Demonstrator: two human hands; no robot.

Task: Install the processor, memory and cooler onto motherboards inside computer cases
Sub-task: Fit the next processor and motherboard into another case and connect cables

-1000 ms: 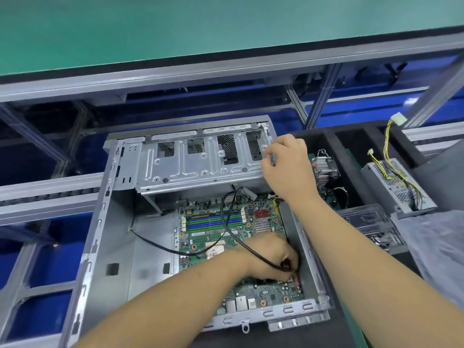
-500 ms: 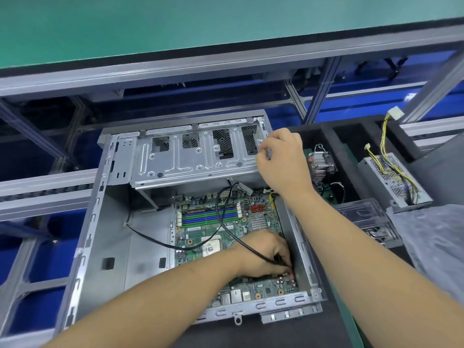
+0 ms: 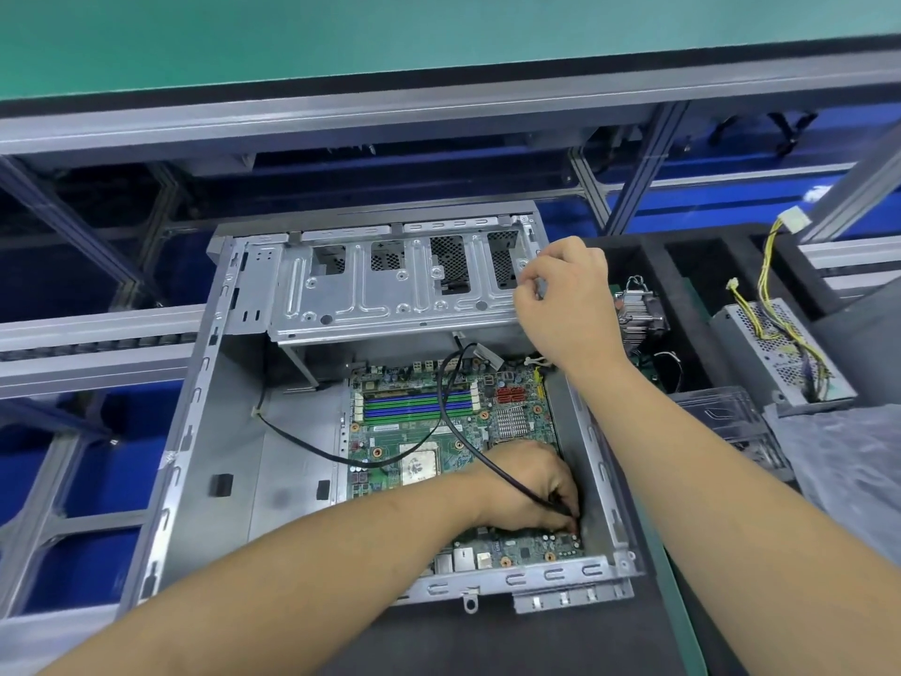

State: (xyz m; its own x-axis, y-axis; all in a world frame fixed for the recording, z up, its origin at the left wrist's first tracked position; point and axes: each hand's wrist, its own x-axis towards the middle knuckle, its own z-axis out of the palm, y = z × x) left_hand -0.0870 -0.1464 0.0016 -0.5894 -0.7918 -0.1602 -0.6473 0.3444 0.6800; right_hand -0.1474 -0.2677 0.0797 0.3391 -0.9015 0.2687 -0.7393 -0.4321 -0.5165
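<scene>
Both forearms are bare from the frame's lower edge to the wrists, with no sleeve, glove, watch or strap showing; the left hand (image 3: 529, 485) and right hand (image 3: 568, 297) are bare too, rings none, nails short

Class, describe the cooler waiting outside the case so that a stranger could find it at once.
Start at the open computer case, then look past its right wall into the black foam tray. The cooler sits there behind the right hand: finned bare metal, unlike the perforated box with yellow wires further right.
</scene>
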